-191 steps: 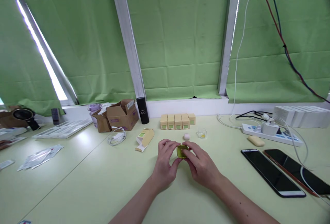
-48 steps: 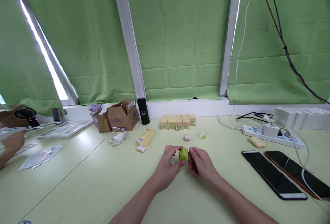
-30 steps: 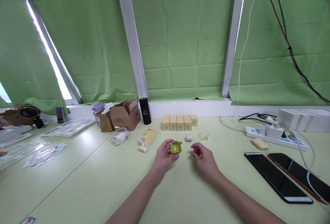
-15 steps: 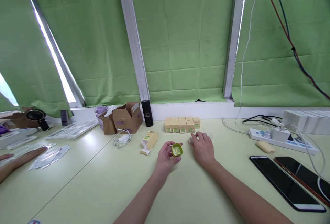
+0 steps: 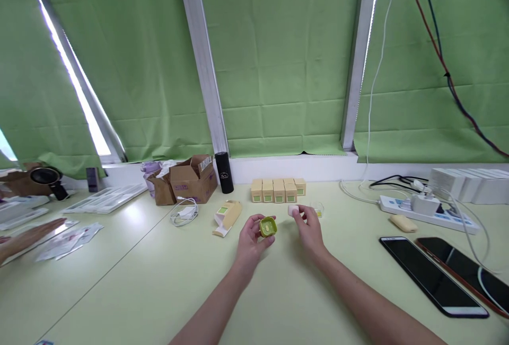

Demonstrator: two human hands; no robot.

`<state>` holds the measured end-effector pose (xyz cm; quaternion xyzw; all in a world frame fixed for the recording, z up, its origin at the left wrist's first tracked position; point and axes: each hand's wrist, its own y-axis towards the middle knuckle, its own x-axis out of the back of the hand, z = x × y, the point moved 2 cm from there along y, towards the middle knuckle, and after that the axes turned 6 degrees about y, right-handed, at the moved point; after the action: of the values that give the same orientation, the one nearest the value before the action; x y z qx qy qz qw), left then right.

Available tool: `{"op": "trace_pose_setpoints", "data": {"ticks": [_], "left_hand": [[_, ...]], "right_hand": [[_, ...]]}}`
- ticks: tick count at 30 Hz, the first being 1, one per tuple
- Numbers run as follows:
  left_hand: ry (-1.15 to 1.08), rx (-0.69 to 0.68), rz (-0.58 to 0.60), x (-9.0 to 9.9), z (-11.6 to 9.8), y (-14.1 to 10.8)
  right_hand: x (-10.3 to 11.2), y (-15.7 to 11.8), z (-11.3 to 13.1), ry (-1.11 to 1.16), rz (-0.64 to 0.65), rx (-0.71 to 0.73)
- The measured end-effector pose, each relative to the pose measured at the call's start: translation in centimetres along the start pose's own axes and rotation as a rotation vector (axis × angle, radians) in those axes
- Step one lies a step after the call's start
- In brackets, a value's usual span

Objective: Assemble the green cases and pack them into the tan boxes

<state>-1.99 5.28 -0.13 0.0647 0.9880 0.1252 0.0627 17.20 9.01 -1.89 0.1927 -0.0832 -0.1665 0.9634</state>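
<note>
hands (image 5: pixel 278 231), pale green table (image 5: pixel 159 281), green curtains (image 5: pixel 278 59)

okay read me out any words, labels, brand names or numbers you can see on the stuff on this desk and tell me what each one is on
No text here can be read.
Black cylinder: a pale mark, too small to read.
Cardboard box: purple print, blurred.
Row of small yellow boxes: green label patches, no legible words.
Open yellow box: green patch, unreadable.
Green case in the left hand and pink piece in the right hand: no print visible.
</note>
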Motion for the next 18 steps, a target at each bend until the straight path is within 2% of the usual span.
{"op": "trace_pose_setpoints", "data": {"ticks": [6, 8, 10, 13, 18], "left_hand": [[0.023, -0.004, -0.022, -0.1, -0.5, -0.2], [0.023, -0.006, -0.015, -0.1, -0.5, -0.2], [0.026, -0.014, -0.011, -0.1, -0.3, -0.1], [0.047, -0.024, -0.001, 0.0, 0.0, 0.0], [0.061, -0.041, 0.019, 0.0, 0.0, -0.2]], "right_hand": [[0.4, -3.4, 2.0, 0.394, 0.109, -0.194], [0.6, -4.3, 2.7, 0.749, 0.223, -0.377], [0.9, -4.9, 3.2, 0.916, 0.313, -0.486], [1.2, -5.2, 3.8, 0.978, 0.353, -0.522], [1.4, -5.7, 4.2, 0.938, 0.398, -0.470]]}}
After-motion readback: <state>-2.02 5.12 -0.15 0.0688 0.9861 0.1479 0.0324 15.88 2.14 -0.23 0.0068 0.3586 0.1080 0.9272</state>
